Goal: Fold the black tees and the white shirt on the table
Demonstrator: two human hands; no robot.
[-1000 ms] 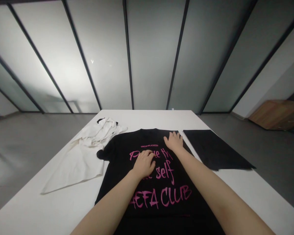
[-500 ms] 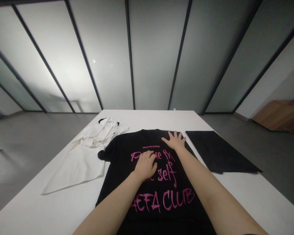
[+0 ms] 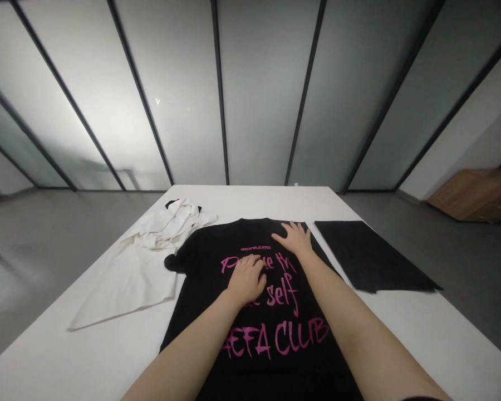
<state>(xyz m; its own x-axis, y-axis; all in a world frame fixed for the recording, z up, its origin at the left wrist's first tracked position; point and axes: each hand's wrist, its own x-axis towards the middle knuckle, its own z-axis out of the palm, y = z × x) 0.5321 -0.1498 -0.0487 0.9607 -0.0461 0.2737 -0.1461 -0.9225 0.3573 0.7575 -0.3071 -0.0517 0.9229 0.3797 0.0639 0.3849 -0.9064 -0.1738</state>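
Observation:
A black T-shirt [image 3: 217, 267] with pink lettering lies spread on the white table, its collar at the far end. My left hand [image 3: 247, 279] rests palm down on the middle of the shirt, over part of the print, fingers extended. Near the shirt's right shoulder, my right hand [image 3: 294, 238] presses on the fabric with its fingers spread. The shirt's left sleeve is bunched at its end. My right hand and forearm cover part of the right shoulder, and the right sleeve cannot be seen.
To the left, a crumpled white garment [image 3: 137, 278] lies with a small black piece at its far end. A flat, folded black cloth [image 3: 371, 253] lies on the right. Beyond the white table [image 3: 250, 197] stand frosted glass panels; a wooden cabinet [image 3: 476, 195] is far right.
My right hand has shifted slightly left on the shirt, its fingers a little closer together. My left hand stays in place. The whole view has shifted slightly.

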